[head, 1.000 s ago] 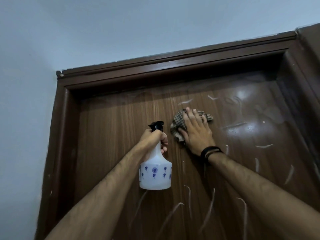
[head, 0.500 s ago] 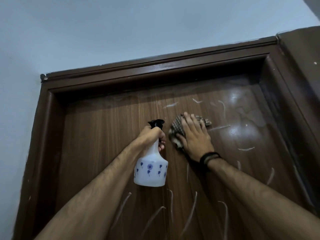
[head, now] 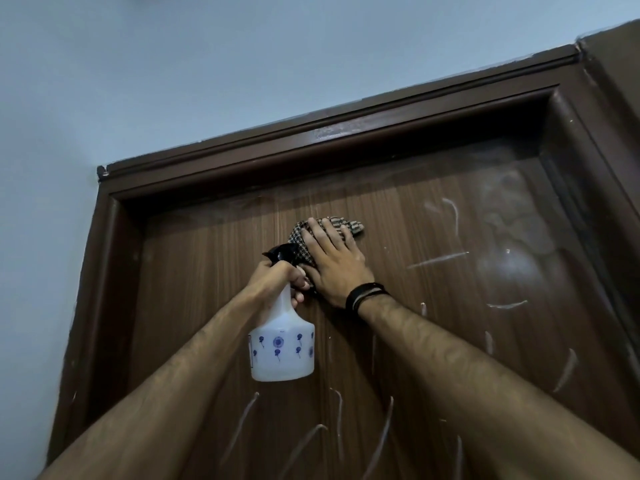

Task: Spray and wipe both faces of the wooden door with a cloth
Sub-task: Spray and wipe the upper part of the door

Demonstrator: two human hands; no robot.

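The brown wooden door [head: 207, 306] fills the view, its upper part streaked with wet runs and smears. My right hand [head: 334, 261] lies flat, fingers straight, pressing a checked cloth [head: 349, 226] against the door near its top middle. My left hand [head: 277, 280] grips the neck of a white spray bottle [head: 282, 351] with blue flower prints and a black trigger head. The bottle hangs upright just left of and below the cloth hand, close to the door face.
A dark brown door frame [head: 346, 133] runs across the top and down both sides. A pale blue-grey wall [head: 173, 64] lies above and to the left. Wet streaks [head: 438, 259] cover the door's right and lower areas.
My right hand has slid the cloth a little up the door. The left hand with the bottle stays beside it. My head has tilted, shifting the frame in view.
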